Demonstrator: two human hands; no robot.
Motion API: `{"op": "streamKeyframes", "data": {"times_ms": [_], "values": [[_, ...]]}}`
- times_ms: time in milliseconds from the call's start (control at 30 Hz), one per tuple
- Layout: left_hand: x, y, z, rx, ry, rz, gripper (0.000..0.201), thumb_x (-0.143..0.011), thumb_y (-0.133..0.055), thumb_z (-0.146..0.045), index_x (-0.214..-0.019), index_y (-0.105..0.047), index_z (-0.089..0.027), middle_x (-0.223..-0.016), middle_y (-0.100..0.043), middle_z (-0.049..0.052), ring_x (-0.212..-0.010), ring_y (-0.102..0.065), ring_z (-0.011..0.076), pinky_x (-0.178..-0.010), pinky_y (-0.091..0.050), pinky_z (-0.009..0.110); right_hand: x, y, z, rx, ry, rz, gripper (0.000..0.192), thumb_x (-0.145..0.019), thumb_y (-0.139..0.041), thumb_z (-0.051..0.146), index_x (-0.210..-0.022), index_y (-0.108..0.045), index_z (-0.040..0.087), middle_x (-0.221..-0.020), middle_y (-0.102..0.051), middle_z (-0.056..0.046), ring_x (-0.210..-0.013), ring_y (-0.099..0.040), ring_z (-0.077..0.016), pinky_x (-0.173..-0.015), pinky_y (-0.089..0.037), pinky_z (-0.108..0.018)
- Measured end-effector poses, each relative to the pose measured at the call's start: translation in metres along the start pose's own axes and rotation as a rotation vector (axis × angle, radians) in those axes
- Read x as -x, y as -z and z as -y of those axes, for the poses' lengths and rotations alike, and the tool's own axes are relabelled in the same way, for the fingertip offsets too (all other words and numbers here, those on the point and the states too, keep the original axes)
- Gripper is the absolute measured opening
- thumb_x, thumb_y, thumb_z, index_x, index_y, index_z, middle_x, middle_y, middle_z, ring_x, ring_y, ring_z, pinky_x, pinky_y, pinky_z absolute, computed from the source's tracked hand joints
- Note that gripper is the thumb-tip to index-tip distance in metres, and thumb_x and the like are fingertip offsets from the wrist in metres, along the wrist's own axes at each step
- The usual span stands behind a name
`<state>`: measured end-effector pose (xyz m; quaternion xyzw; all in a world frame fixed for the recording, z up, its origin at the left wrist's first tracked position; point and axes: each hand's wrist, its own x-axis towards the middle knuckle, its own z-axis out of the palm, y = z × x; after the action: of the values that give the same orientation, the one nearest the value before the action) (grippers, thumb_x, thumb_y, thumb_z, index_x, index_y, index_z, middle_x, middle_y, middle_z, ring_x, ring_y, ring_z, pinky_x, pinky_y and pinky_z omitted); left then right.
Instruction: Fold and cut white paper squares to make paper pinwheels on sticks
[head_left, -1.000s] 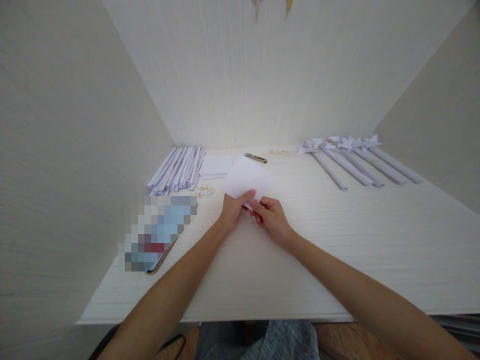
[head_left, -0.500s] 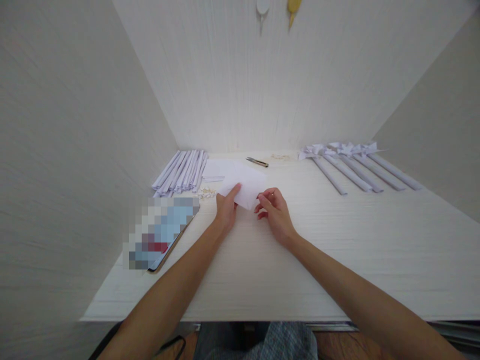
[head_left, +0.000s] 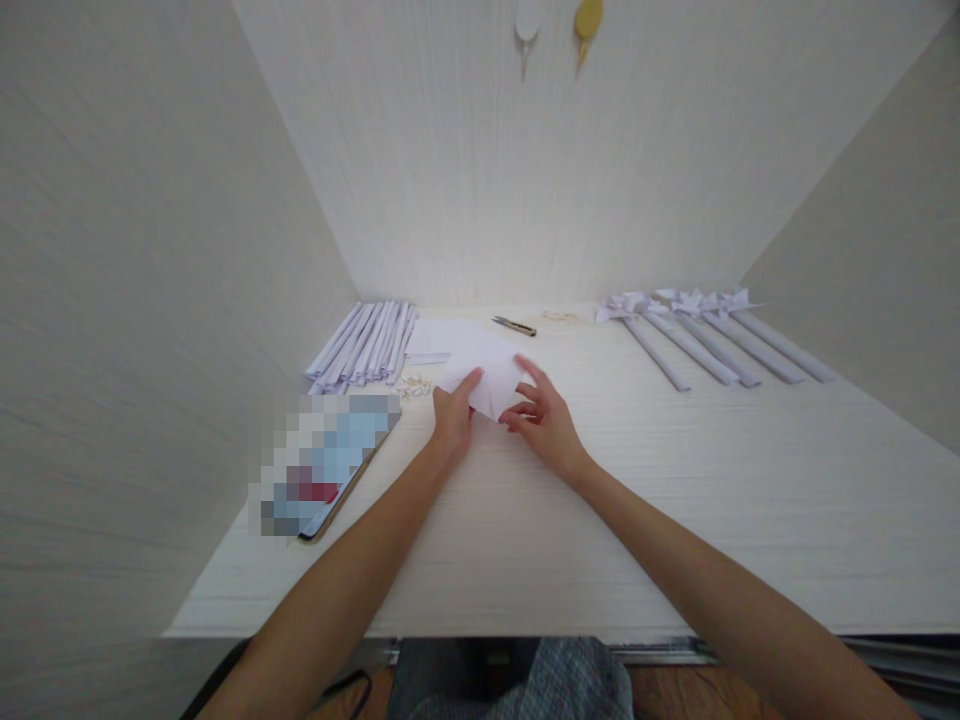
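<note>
A white square sheet of paper is tilted above the table, with creases near its lower corner. My left hand grips its left side, thumb on top and the other fingers mostly hidden underneath. At the lower right corner, my right hand takes the paper between thumb and fingers, while its index finger stretches along the right edge. More white paper sheets lie flat behind my left hand. Beside that hand is a scatter of small pale bits, too small to name.
Rolled white paper sticks are piled at the left. Thread snips lie at the back. Several paper pinwheels on sticks line the right rear. A phone, partly blurred, rests at the left. Walls enclose the table.
My right hand has moved onto the paper's lower right corner, and its index finger has straightened along the edge. My left hand keeps its hold. The camera view has shifted slightly.
</note>
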<state>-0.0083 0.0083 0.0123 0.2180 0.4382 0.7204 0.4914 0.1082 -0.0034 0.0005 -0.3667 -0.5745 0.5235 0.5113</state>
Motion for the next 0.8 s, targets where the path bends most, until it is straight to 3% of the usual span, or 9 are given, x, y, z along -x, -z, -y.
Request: {"op": "streamKeyframes", "data": {"times_ms": [67, 167, 433, 800], "values": [[0.0003, 0.0002, -0.0001, -0.011, 0.0, 0.01, 0.027, -0.058, -0.066, -0.015, -0.084, -0.064, -0.015, -0.083, -0.07, 0.004, -0.075, -0.063, 0.0153, -0.065, -0.049, 0.023, -0.0012, -0.0005, -0.0016, 0.034, -0.016, 0.014, 0.036, -0.058, -0.063, 0.016, -0.093, -0.062, 0.022, -0.086, -0.065, -0.002, -0.056, -0.058, -0.0096, -0.05, -0.048, -0.023], [0.0012, 0.0013, 0.0018, -0.059, -0.012, 0.059, 0.025, -0.055, -0.068, -0.018, -0.08, -0.064, -0.014, -0.079, -0.069, 0.004, -0.071, -0.062, 0.0152, -0.063, -0.048, 0.024, -0.0034, -0.0006, -0.0013, 0.017, -0.043, -0.032, 0.012, -0.059, -0.066, 0.024, -0.068, -0.062, 0.017, -0.057, -0.06, 0.001, -0.052, -0.057, -0.0111, -0.047, -0.045, -0.023], [0.0029, 0.0044, 0.0091, -0.168, -0.031, 0.206, 0.024, -0.051, -0.072, -0.024, -0.071, -0.065, -0.013, -0.073, -0.069, 0.004, -0.068, -0.061, 0.0152, -0.066, -0.047, 0.027, -0.0069, 0.0021, -0.0005, -0.099, -0.119, -0.181, 0.02, -0.054, -0.071, 0.032, -0.058, -0.059, 0.017, -0.051, -0.058, 0.002, -0.05, -0.053, -0.01, -0.044, -0.041, -0.022], [0.0071, 0.0026, 0.0072, -0.198, -0.002, 0.237, 0.026, -0.05, -0.073, -0.027, -0.07, -0.066, -0.013, -0.069, -0.068, 0.004, -0.06, -0.06, 0.0146, -0.061, -0.048, 0.027, -0.0075, 0.0027, -0.0031, -0.078, -0.131, -0.223, 0.02, -0.055, -0.07, 0.032, -0.056, -0.058, 0.016, -0.045, -0.053, 0.004, -0.042, -0.045, -0.0076, -0.041, -0.035, -0.021]]}}
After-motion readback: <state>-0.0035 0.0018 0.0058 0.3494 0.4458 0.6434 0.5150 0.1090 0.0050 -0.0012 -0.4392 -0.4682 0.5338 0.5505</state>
